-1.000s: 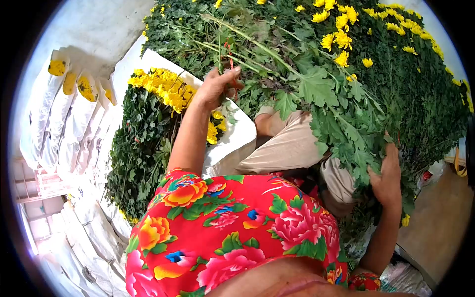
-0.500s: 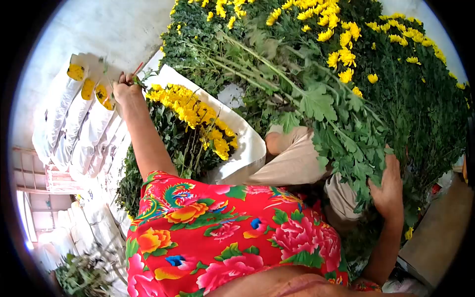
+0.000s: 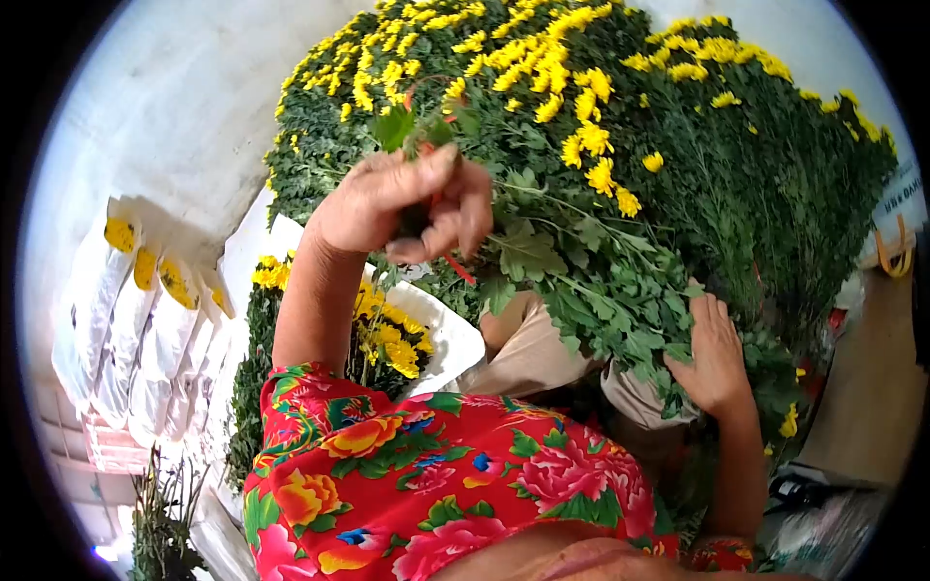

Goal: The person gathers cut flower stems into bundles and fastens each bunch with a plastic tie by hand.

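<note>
My left hand (image 3: 417, 203) is raised close to the camera, its fingers curled round a red tie (image 3: 459, 268) and a few green leaves (image 3: 395, 128). Over my right leg, my right hand (image 3: 715, 353) rests against the leafy lower stems of a green bunch (image 3: 605, 290), thumb apart from the fingers. Behind both hands spreads a large heap of yellow chrysanthemums (image 3: 542, 73). Left of my knee, partly hidden by my left forearm, a stack of yellow-flowered bunches (image 3: 392, 344) lies on a white sheet (image 3: 450, 334).
White-wrapped bundles (image 3: 145, 329) with yellow flowers at their ends stand at the left by the wall. Loose stems (image 3: 165, 513) show at the lower left. A brown board (image 3: 867, 387) and clear plastic (image 3: 819, 533) are at the right.
My left hand went out left over the stacked bunches, then came back and up near the camera. My right hand has stayed at the green bunch. The view has shifted.
</note>
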Demonstrator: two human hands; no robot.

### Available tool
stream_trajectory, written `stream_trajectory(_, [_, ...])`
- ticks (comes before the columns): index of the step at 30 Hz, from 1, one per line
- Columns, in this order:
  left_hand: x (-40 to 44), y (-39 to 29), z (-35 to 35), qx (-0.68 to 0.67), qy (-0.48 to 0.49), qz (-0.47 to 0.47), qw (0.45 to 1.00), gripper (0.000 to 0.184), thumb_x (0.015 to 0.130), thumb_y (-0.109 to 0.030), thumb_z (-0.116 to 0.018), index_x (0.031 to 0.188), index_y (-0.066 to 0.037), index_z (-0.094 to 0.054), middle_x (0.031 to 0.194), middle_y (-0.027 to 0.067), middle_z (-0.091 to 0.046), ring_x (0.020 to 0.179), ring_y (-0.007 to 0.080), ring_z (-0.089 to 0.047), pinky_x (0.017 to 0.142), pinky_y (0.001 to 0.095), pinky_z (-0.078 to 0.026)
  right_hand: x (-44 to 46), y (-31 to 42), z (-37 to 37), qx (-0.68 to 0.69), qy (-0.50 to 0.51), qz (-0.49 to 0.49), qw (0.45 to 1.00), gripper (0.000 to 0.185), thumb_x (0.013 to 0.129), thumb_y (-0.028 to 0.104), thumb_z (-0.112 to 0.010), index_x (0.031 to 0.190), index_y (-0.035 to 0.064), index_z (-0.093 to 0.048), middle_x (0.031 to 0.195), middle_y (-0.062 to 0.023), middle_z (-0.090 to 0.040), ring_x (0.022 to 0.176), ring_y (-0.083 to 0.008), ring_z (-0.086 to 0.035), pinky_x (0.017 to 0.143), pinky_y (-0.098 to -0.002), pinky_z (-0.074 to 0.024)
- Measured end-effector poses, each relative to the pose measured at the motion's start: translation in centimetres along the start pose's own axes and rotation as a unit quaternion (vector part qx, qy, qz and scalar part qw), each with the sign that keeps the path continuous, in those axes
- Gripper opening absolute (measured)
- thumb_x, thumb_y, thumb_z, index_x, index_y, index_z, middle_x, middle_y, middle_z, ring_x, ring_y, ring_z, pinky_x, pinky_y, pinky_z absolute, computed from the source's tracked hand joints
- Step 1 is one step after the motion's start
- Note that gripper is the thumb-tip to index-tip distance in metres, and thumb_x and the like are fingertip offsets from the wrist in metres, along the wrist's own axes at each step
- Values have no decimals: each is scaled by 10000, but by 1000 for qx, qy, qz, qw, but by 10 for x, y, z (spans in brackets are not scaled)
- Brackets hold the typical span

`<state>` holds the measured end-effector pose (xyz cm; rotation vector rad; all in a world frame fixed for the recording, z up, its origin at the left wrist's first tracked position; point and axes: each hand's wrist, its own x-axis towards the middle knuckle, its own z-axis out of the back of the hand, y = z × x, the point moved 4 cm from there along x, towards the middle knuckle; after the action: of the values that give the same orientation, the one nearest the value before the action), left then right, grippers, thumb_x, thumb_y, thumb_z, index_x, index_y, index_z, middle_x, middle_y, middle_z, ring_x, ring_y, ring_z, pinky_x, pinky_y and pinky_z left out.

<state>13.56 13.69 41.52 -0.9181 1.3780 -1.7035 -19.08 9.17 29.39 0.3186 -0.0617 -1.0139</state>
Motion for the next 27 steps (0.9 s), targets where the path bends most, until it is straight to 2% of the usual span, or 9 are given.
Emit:
stream_trajectory(4, [15, -5, -23, 108, -39, 114, 987, 567, 958, -490, -481, 864, 48, -633, 548, 21, -507, 404, 55, -388, 404, 218, -299, 0, 1, 0, 15, -5, 12, 1000, 792, 684, 133, -788, 1321, -53, -355, 1297, -227, -434, 1206, -405, -423, 1021, -456, -368])
stream_trajectory(6, [23, -12, -24, 139, -27, 161, 977, 396, 958, -363, -556, 999, 23, -635, 674, 41, -585, 556, 68, -493, 513, 222, -392, 1, 5, 0, 18, -17, 31, 999, 796, 684, 135, -788, 1326, -50, -354, 1300, -229, -431, 1208, -406, -420, 1024, -452, -366])
stream_trajectory(9, [33, -13, -18, 383, -120, 134, 906, 211, 938, -112, -601, 1121, -11, -628, 887, 10, -643, 828, 111, -570, 709, 270, -478, 0, 4, -1, 15, -18, 30, 999, 835, 682, 142, -791, 1353, -49, -333, 1303, -225, -431, 1212, -400, -420, 1024, -446, -366])
stream_trajectory(10, [35, -12, -17, 364, -124, 49, 922, 200, 930, -81, -593, 1110, -2, -631, 856, -4, -631, 778, 92, -555, 681, 258, -470, 0, 4, -2, 5, -25, 39, 999, 845, 681, 145, -792, 1360, -49, -327, 1304, -223, -431, 1214, -397, -419, 1023, -444, -367])
stream_trajectory(18, [45, -4, -22, 294, -106, 29, 949, 232, 934, -168, -577, 1090, -10, -644, 740, -54, -562, 576, 23, -416, 499, 199, -319, -1, 11, 4, 26, -13, 25, 999, 888, 668, 149, -802, 1380, -56, -312, 1304, -218, -437, 1237, -385, -412, 1044, -444, -354])
stream_trajectory(22, [51, -26, -46, 348, -98, -39, 932, 330, 920, -301, -535, 983, -7, -669, 650, 10, -569, 532, 87, -480, 492, 249, -357, -3, 11, 3, 27, -26, 27, 999, 890, 663, 159, -801, 1376, -66, -317, 1317, -225, -428, 1270, -381, -392, 1079, -438, -325])
stream_trajectory(23, [49, -24, -53, 338, -99, -159, 922, 419, 900, -378, -494, 953, -12, -689, 627, 54, -582, 523, 140, -530, 491, 281, -365, -4, 12, 3, 30, -38, 36, 998, 885, 665, 166, -801, 1373, -64, -323, 1321, -225, -425, 1274, -379, -390, 1079, -439, -325])
stream_trajectory(24, [45, -33, -64, 347, -100, -92, 928, 437, 873, -376, -468, 940, -13, -700, 623, 59, -593, 517, 166, -560, 493, 290, -383, -5, 13, 4, 34, -48, 46, 997, 880, 668, 172, -801, 1371, -63, -328, 1325, -225, -421, 1277, -377, -387, 1080, -441, -324])
stream_trajectory(27, [36, -47, -89, 401, 12, -187, 897, 296, 842, -273, -596, 946, -10, -684, 558, 24, -530, 443, 149, -500, 413, 289, -336, -6, 5, 2, 40, -54, 53, 996, 855, 644, 167, -796, 1337, -74, -355, 1322, -236, -412, 1286, -390, -369, 1074, -465, -321])
